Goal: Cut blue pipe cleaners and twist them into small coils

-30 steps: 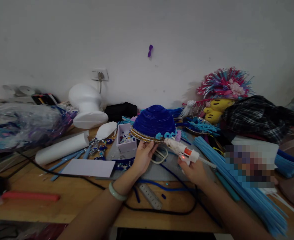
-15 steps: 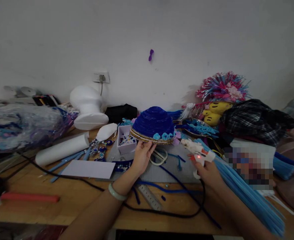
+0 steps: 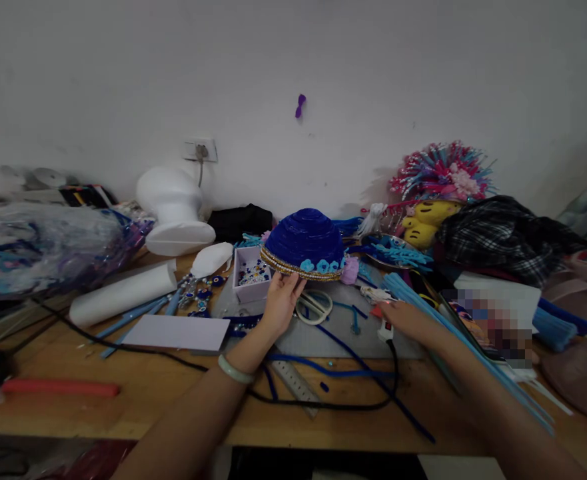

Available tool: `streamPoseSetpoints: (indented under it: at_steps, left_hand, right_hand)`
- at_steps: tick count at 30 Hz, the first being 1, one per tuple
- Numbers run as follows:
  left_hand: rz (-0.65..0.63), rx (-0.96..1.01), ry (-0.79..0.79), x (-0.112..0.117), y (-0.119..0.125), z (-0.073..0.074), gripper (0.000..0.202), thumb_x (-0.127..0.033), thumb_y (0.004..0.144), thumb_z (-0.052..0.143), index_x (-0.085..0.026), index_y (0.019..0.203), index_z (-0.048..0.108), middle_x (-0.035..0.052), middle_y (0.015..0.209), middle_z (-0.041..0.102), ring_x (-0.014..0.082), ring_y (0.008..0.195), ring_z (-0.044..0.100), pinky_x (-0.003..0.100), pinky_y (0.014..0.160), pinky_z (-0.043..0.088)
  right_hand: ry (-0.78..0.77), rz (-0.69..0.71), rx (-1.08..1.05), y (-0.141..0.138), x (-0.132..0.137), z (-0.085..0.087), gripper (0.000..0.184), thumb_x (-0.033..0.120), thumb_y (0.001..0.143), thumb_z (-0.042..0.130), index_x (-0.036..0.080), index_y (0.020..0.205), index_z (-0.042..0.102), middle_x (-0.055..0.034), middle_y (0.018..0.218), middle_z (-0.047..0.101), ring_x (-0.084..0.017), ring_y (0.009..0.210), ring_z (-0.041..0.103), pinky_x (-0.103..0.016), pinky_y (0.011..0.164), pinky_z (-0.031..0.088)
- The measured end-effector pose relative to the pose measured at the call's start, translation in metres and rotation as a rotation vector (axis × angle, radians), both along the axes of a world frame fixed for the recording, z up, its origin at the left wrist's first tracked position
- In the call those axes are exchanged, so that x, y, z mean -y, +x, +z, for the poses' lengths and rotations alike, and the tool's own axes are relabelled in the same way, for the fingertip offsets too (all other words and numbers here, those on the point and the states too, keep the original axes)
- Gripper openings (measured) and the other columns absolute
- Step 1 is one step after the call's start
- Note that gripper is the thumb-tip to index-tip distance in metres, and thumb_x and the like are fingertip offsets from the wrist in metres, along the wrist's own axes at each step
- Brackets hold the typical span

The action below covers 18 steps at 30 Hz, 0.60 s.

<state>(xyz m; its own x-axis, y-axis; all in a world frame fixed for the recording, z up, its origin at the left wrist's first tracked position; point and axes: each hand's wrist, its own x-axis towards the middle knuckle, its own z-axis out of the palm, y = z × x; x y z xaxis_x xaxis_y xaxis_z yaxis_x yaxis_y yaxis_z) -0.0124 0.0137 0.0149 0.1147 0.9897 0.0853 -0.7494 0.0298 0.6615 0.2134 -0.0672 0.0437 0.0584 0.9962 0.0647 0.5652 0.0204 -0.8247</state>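
Right hand (image 3: pixel 407 319) on glue gun (image 3: pixel 385 329); finger closure cannot be told. Scissors (image 3: pixel 315 306) just right of left hand (image 3: pixel 279 308). Left grips blue hat (image 3: pixel 304 237), directly above it, by the edge. White foam head (image 3: pixel 169 200) beyond, leftward.

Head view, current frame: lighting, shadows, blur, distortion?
Head view: dim overall, wall grey; soft shadow left of the tasselled headpiece; right hand and glue gun look slightly soft, cause unclear; pixelated patch at right hides detail; edges seem stretched, wide-angle style.
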Motion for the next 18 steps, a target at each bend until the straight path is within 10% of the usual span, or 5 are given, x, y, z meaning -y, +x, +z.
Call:
streamPoseSetpoints:
  at_steps: [5, 9, 18]
  left_hand:
    - [-0.005, -0.002, 0.012, 0.0, 0.001, -0.005, 0.017, -0.015, 0.065, 0.063, -0.02, 0.08, 0.056, -0.0045, 0.078, 0.061, 0.0064, 0.08, 0.056, 0.03, 0.09, 0.039]
    - [-0.007, -0.01, 0.013, 0.0, 0.0, -0.005, 0.018, -0.014, 0.065, 0.063, -0.019, 0.081, 0.056, -0.0042, 0.08, 0.061, 0.0068, 0.08, 0.056, 0.031, 0.09, 0.039]
    - [0.001, -0.029, -0.002, 0.003, 0.001, -0.002, 0.02, -0.015, 0.064, 0.063, -0.02, 0.083, 0.055, -0.0028, 0.086, 0.061, 0.0094, 0.087, 0.056, 0.031, 0.09, 0.038]
  right_hand:
    - [-0.344, 0.255, -0.563, -0.054, -0.012, 0.037, 0.007, 0.017, 0.061, 0.043, 0.019, 0.066, 0.046, 0.0032, 0.059, 0.048, -0.006, 0.045, 0.037, -0.02, 0.044, 0.033]
    - [-0.296, 0.288, -0.836, -0.08, -0.033, 0.054, 0.016, 0.007, 0.056, 0.052, 0.015, 0.069, 0.048, 0.0019, 0.065, 0.053, -0.005, 0.05, 0.042, -0.019, 0.049, 0.034]
    - [0.375, -0.002, -0.286, -0.096, -0.053, 0.04, 0.01, 0.026, 0.068, 0.059, 0.018, 0.074, 0.06, -0.0006, 0.071, 0.061, -0.012, 0.065, 0.052, -0.025, 0.061, 0.039]
